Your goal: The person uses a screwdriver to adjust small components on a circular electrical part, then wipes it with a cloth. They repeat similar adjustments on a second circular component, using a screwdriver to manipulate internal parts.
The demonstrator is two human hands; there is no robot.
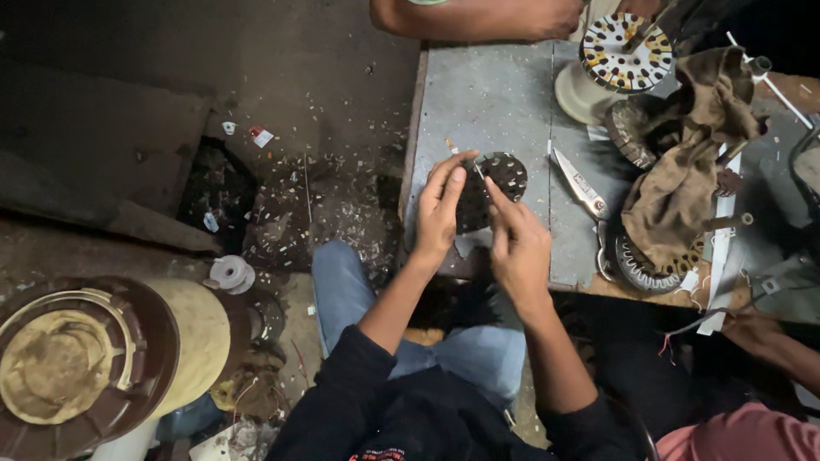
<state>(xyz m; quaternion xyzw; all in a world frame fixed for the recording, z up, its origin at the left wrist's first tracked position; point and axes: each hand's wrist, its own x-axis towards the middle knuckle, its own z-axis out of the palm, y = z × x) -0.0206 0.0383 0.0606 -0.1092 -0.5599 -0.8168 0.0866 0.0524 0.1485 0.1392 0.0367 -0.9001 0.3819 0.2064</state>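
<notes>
At the near-left edge of the grey work surface (495, 94): left hand (440, 213) and right hand (517, 248) close together, both pinched on a dark round stator core (500, 183). Left fingers curled over its left rim, thumb and forefinger meeting near the top; right forefinger pressed along its right-hand face, remaining fingers folded. Neither hand free.

Core held tilted just above the surface edge, partly hidden behind the fingers. Looked like a stack of dark metal discs, ring of small pale slots showing round the upper right portion, dull and grimy. Something small and pale seemed nipped at the fingertips near the top slot; too small to tell what.

Risks, judged from the grip: held at the very edge, over the gap to the littered floor (316, 196), so a slip of either pinch could drop the core off the surface. Slot edges probably sharp; a finger dragged across could be cut. Poor light, fine work likely to go astray.

Just right of the hands, scissors (581, 189) lying blades toward the far edge, within reach but close enough to be knocked. Beyond, a brown rag (683, 171) heaped over more wound cores, one striped ring (649, 265) at the near edge, another copper-wound stator (628, 51) on a pale stand at the far edge. Another person's forearm (478, 17) across the far edge; a further hand (752, 329) at the near-right corner. On the floor to the left, a brown and cream round housing (85, 358) and a small white spool (231, 273).
</notes>
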